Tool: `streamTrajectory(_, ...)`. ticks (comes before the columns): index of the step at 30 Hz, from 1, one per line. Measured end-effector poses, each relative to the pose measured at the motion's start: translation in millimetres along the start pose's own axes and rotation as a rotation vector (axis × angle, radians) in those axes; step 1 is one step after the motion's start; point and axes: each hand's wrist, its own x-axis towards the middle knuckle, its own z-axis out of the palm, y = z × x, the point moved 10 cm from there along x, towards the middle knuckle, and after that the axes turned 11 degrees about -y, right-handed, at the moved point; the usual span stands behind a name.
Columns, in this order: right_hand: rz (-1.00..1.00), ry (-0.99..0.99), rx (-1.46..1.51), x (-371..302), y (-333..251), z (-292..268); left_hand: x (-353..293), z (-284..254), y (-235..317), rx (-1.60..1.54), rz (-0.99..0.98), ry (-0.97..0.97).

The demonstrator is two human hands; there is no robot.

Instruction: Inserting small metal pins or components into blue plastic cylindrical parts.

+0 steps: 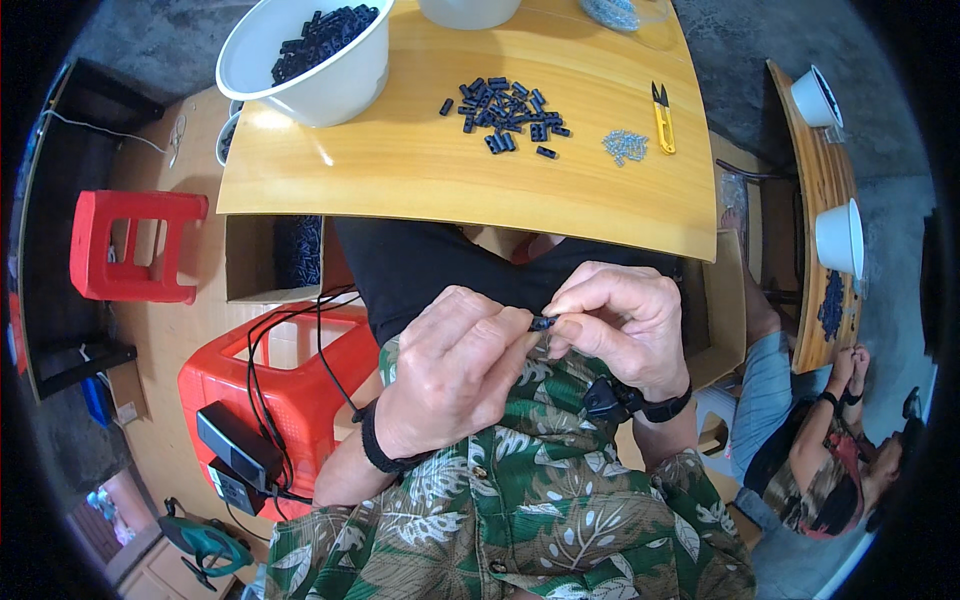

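My left hand [455,350] and my right hand [625,322] meet above my lap, fingers closed in a pinch. Between their fingertips is a small black plastic piece [543,323], mostly covered by the fingers. Beyond the hands, a loose pile of short black plastic pieces [500,105] lies on the yellow wooden table [380,185]. To its right is a small heap of tiny clear or silvery parts [625,147]. Yellow-handled thread snips [664,125] lie beside that heap, blades pointing away.
A white tub [320,100] with black pieces stands at the table's left. Cardboard boxes [262,285] sit below its edge. A red stool [300,385] carries black adapters and cables [238,445]; another red stool [135,245] is further left. At right, a person [815,450] works by another table.
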Motion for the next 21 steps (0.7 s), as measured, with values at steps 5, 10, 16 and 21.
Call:
streamTrajectory(5,0.108,-0.016,0.431,-4,23,5,-2,0,-8,-0.18,-0.059,-0.034)
streamTrajectory(10,0.122,-0.01,0.525,-4,27,7,-2,-5,-12,-0.239,-0.111,-0.008)
streamTrajectory(16,0.083,-0.005,0.345,-4,18,6,-3,-5,-9,-0.198,-0.082,0.015)
streamTrajectory(21,0.091,0.015,0.214,-2,12,5,-4,-1,-6,-0.09,-0.051,0.016)
